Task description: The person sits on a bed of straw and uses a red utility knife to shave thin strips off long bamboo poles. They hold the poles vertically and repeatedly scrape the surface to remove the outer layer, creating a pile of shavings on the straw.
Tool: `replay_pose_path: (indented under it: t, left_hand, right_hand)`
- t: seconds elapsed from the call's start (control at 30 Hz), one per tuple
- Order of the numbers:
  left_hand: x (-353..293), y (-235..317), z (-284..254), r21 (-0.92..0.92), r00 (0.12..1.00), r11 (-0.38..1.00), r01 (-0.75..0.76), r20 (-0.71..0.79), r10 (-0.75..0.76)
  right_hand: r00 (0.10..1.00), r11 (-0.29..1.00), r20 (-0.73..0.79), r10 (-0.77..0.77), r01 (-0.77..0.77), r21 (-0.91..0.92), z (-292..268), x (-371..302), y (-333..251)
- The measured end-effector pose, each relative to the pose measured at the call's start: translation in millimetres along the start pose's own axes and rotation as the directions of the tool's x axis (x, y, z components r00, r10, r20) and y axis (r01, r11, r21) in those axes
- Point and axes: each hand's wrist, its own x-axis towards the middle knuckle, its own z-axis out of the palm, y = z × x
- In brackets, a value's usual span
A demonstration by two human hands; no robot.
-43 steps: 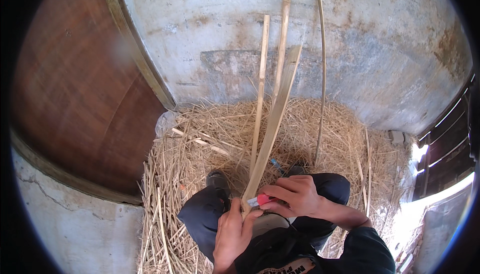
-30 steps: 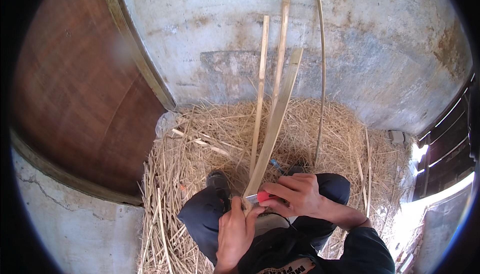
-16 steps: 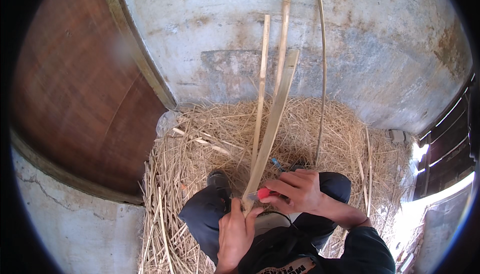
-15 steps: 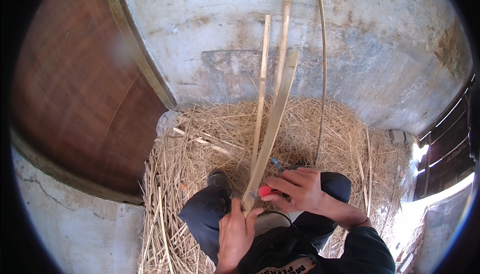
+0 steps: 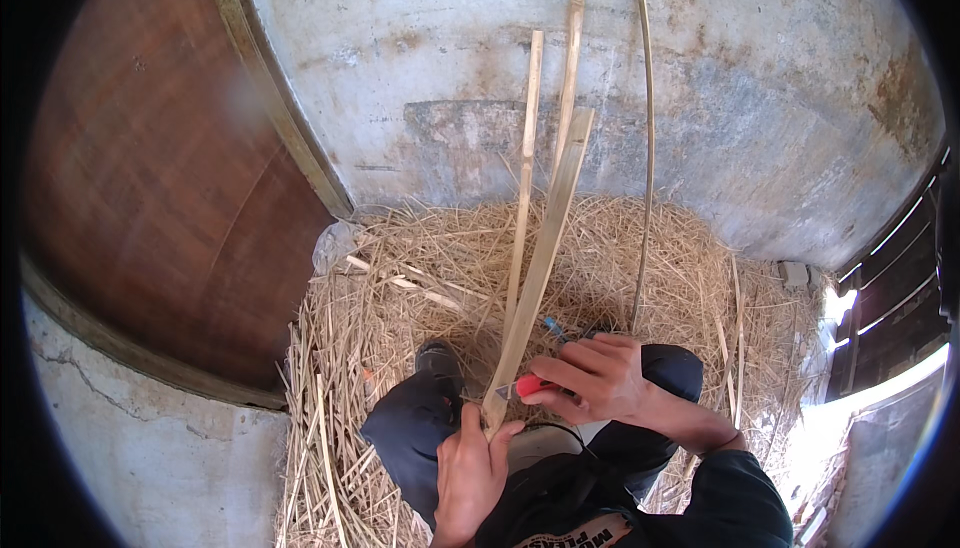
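Observation:
A wide split bamboo strip (image 5: 546, 248) slants up and away from my lap, its far end in front of the wall. My left hand (image 5: 472, 473) is closed round its near end, the thumb on one side and the fingers on the other. My right hand (image 5: 596, 380) grips a red-handled knife (image 5: 536, 384) just above it. The short metal blade lies against the strip's right edge, a little way up from my left fingers. Part of the handle is hidden inside my right hand.
Two narrower bamboo sticks (image 5: 527, 148) and a thin dark rod (image 5: 647, 128) lean on the grey wall (image 5: 420, 28). Straw and bamboo shavings (image 5: 400, 298) cover the floor. A blue-ended object (image 5: 553, 327) lies beyond my right hand. At the left is a brown door panel (image 5: 170, 178).
The wide bamboo strip has shifted slightly, its far end now a little lower and further left. Both hands keep their grips, and the knife stays at the strip's edge.

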Motion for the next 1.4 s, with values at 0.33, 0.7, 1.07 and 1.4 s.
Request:
replay_pose_path:
  t: [0.33, 0.7, 1.07, 1.4]
  left_hand:
    - [-25.4, -19.2, 9.2, -0.012, 0.992, 0.997, 0.073, 0.101, -0.071]
    - [-51.3, -49.4, 16.5, -0.063, 0.976, 0.991, 0.121, 0.188, -0.107]
    - [3.2, -26.3, -4.3, -0.139, 0.995, 0.990, 0.001, 0.103, 0.013]
    - [17.7, -3.9, -4.3, -0.273, 0.984, 0.960, -0.066, 0.142, 0.108]
  right_hand:
    - [0.976, 0.980, -0.090, 0.200, -0.201, 0.001, -17.8, 13.3, 43.6]
    - [0.777, 0.809, -0.282, 0.563, -0.588, -0.006, -42.6, 31.7, 167.8]
    - [0.947, 0.942, -0.142, 0.288, -0.253, 0.220, -8.6, 4.0, 44.7]
    - [0.996, 0.981, -0.038, 0.083, -0.075, 0.181, 13.6, -20.9, -1.2]
